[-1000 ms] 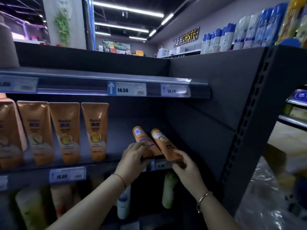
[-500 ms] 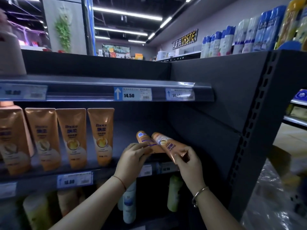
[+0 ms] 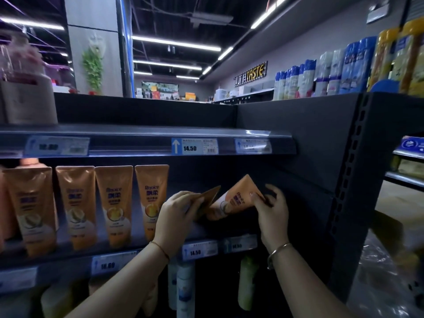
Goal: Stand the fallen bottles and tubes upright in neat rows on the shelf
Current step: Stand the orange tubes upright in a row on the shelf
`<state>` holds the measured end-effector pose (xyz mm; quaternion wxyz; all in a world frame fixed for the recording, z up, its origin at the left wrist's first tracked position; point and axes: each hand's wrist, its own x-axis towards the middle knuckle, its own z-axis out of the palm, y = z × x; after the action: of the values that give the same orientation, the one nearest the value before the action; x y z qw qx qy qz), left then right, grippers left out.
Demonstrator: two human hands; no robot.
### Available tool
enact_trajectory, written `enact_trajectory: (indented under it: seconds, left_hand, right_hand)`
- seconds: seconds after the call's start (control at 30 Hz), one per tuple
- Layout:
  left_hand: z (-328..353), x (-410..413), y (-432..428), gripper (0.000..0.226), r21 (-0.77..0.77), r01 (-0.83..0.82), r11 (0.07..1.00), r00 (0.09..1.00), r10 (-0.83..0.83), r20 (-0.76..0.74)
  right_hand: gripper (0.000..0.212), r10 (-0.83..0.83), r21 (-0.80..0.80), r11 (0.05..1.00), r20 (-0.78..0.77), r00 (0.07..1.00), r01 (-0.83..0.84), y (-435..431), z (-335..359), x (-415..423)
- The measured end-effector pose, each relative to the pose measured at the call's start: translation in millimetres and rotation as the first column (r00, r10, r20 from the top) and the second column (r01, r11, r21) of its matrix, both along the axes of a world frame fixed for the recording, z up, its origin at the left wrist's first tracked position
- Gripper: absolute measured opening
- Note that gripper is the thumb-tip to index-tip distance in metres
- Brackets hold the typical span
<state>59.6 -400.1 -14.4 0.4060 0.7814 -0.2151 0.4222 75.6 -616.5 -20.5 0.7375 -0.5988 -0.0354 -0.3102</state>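
- Two tubes are in hand on the middle shelf [image 3: 220,234], right of the standing row [image 3: 112,207]; we have one view, the head camera, and all that follows comes from it.
- Our left hand [image 3: 176,216] pinches the left tube [image 3: 210,199] between thumb and fingers. This tube shows edge-on and leans right; its lower end is hidden behind the hand.
- Our right hand [image 3: 271,212] grips the right tube [image 3: 234,200] near its crimped end, thumb on the front face, fingers curled behind. The tube tilts, crimp up and to the right, cap end down and to the left.
- The two tubes touch or overlap near their lower ends; we cannot tell which.
- Step in hand, as we judge it: raising both tubes from lying to standing. Neither is upright yet.
- Next move calls for turning each tube until the crimp points straight up, setting the cap on the shelf, and spacing the pair in line with the row.
- Risk: a cap set off-centre lets the tube topple again.
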Motion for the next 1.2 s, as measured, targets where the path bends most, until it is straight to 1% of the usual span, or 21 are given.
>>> enact_trajectory:
  seconds: [0.07,0.1,0.17,0.23,0.37,0.43,0.53,0.6,0.7,0.77,0.8,0.9,0.97,1.03,1.1,1.2]
  left_hand:
    - [5,-2,3,0.007,-0.037,-0.002,0.999,1.000,0.003,0.012]
    - [7,-1,4,0.006,-0.057,-0.010,0.998,1.000,0.011,0.013]
    - [12,1,5,0.007,-0.102,-0.018,0.995,1.000,0.018,-0.006]
    - [18,4,6,0.010,-0.140,-0.028,0.990,0.999,0.024,-0.035]
    - [28,12,5,0.018,-0.191,-0.056,0.980,0.996,0.041,-0.082]
    - [31,14,4,0.020,-0.190,-0.043,0.981,0.995,0.024,-0.102]
    - [34,19,7,0.027,-0.230,-0.012,0.973,0.990,-0.022,-0.142]
    - [34,27,11,0.031,-0.255,-0.003,0.967,0.983,-0.044,-0.177]
    - [29,35,13,0.023,-0.320,0.025,0.947,0.971,-0.100,-0.219]
    - [24,35,9,0.012,-0.341,0.026,0.940,0.963,-0.115,-0.244]
    - [21,34,7,0.010,-0.351,0.027,0.936,0.960,-0.121,-0.251]
    - [15,30,2,0.022,-0.374,0.050,0.926,0.948,-0.162,-0.275]
    - [9,28,-2,0.034,-0.376,0.080,0.923,0.928,-0.206,-0.309]
    - [-1,28,-5,0.051,-0.375,0.126,0.918,0.896,-0.268,-0.355]
    - [-12,30,-6,0.067,-0.348,0.136,0.928,0.873,-0.278,-0.401]
    - [-25,33,-6,0.077,-0.301,0.123,0.946,0.870,-0.249,-0.425]
  right_hand:
    - [0.038,0.062,0.154,0.986,0.017,0.998,-0.064,4,6,4]
    - [0.038,0.085,0.204,0.975,0.033,0.996,-0.090,7,10,5]
    - [0.038,0.132,0.245,0.959,0.060,0.989,-0.143,13,19,10]
    - [0.037,0.187,0.238,0.951,0.063,0.980,-0.197,20,26,18]
    - [0.034,0.259,0.174,0.951,0.007,0.966,-0.256,34,30,34]
    - [0.034,0.292,0.122,0.950,-0.019,0.956,-0.287,41,28,40]
    - [0.030,0.306,0.029,0.952,-0.074,0.949,-0.305,49,19,46]
    - [0.027,0.315,0.005,0.949,-0.105,0.943,-0.316,52,12,49]
    - [0.023,0.337,-0.017,0.940,-0.131,0.932,-0.342,51,8,48]
    - [0.025,0.345,-0.066,0.931,-0.154,0.926,-0.358,48,5,48]
    - [0.027,0.348,-0.089,0.926,-0.171,0.922,-0.366,48,2,48]
    - [0.033,0.354,-0.128,0.914,-0.217,0.910,-0.386,48,-6,46]
    - [0.038,0.366,-0.158,0.899,-0.242,0.899,-0.409,47,-10,44]
    - [0.047,0.355,-0.244,0.873,-0.274,0.894,-0.422,45,-15,42]
    - [0.052,0.321,-0.362,0.828,-0.320,0.891,-0.428,42,-21,40]
    - [0.056,0.275,-0.483,0.763,-0.360,0.891,-0.431,38,-30,42]
